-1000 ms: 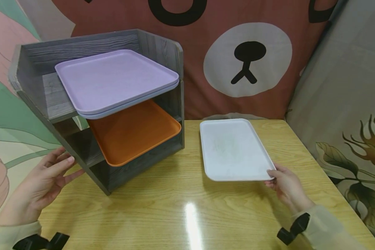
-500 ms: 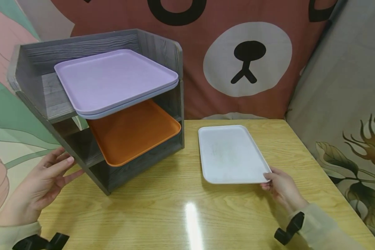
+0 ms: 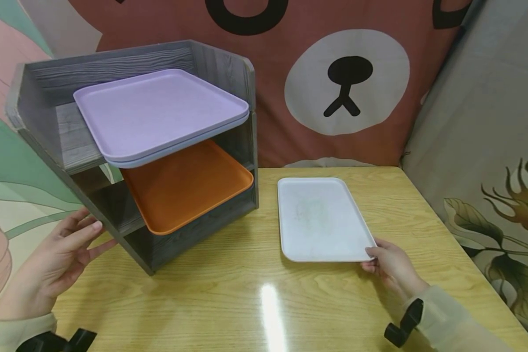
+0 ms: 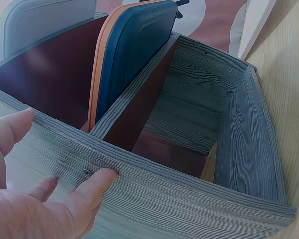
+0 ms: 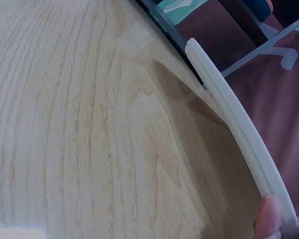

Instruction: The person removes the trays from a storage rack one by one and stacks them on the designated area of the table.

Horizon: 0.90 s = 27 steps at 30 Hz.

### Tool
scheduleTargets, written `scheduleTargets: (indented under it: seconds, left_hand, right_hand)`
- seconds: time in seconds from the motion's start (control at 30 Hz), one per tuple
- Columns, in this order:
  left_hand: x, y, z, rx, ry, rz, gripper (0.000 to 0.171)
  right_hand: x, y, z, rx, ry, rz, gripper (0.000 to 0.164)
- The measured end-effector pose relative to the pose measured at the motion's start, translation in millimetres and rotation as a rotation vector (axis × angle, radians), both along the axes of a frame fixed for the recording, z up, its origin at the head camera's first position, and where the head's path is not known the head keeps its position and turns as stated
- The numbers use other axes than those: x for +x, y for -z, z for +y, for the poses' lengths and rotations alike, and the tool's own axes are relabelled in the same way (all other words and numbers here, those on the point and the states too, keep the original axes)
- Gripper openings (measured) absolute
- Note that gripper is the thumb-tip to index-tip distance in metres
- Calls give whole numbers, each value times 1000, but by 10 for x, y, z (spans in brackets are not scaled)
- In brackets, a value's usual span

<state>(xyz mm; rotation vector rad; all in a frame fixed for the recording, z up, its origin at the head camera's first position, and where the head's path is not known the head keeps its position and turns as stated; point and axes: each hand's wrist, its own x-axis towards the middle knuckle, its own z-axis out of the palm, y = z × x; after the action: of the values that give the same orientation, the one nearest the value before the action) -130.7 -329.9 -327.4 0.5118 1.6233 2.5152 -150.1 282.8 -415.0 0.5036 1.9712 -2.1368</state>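
Observation:
My right hand (image 3: 389, 264) pinches the near right corner of a white rectangular tray (image 3: 321, 220), thumb on top and fingers beneath. In the right wrist view the tray's edge (image 5: 239, 124) stands off the tabletop with a shadow under it. Near the left side panel of a grey wooden shelf unit (image 3: 88, 195), my left hand (image 3: 61, 264) has its fingers spread, with fingertips against the panel in the left wrist view. A lavender tray (image 3: 163, 115) lies on a light blue one on the top shelf. Below, an orange tray (image 3: 189, 186) sits over a dark blue tray (image 4: 137, 55).
Wood-grain table (image 3: 211, 303) carries the shelf unit at left. The trays jut out past the shelf fronts. Behind hangs a red-brown bear-print cloth (image 3: 273, 98), and a grey flowered cloth (image 3: 475, 146) borders the right. The unit's lowest compartment (image 4: 194, 99) shows no tray.
My right hand has drawn the white tray slightly left and toward me, and the tray sits lower in view. The left hand and shelf unit have stayed put.

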Motion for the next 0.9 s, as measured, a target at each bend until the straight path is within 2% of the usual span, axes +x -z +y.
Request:
scheduleTargets:
  seconds: [0.47,0.9]
  left_hand:
    - [9,-3,-8,-10,-2,-9,49]
    - [-2,3,-11,-12,2,-10,49]
  right_hand:
    - [-23,-9,4,48,14,-59,61]
    - [-25,-16,29,151,-16,-78,60]
